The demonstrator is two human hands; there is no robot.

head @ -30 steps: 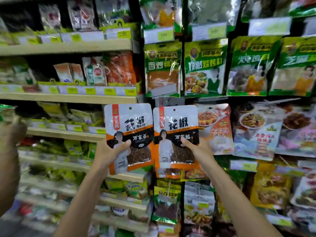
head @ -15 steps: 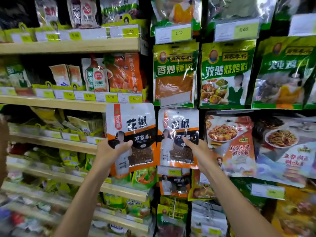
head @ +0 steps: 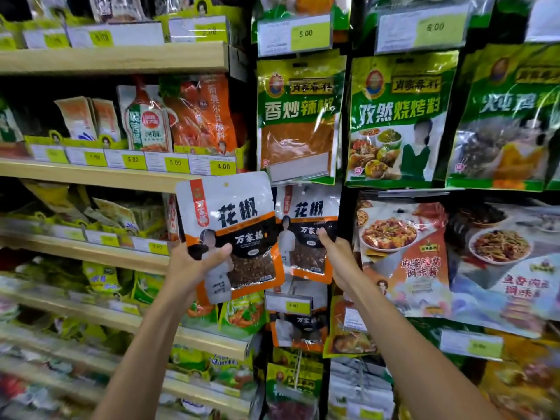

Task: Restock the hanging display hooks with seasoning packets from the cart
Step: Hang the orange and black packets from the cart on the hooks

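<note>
Several wooden shelves (head: 115, 57) stacked with small sachets fill the left side. To their right hang rows of bigger bags. A green chilli bag (head: 298, 122) and a green barbecue bag (head: 400, 122) are up top, with a red sauce bag (head: 403, 256) below them.

Two matching white, black and orange pepper packets sit in the middle. The near packet (head: 230, 225) is held free in front of a shelf edge, tilted a little. The left hand (head: 194, 265) grips its lower left part, thumb across the front and fingers curled behind.

The far packet (head: 306, 225) hangs just beside it, its top tucked under the green chilli bag; the hook itself is hidden. The right hand (head: 336, 256) pinches that packet's lower right edge, thumb on the front.

A price tag (head: 288, 304) hangs right below the far packet. Yellow price labels (head: 222, 167) line the shelf edges.
</note>
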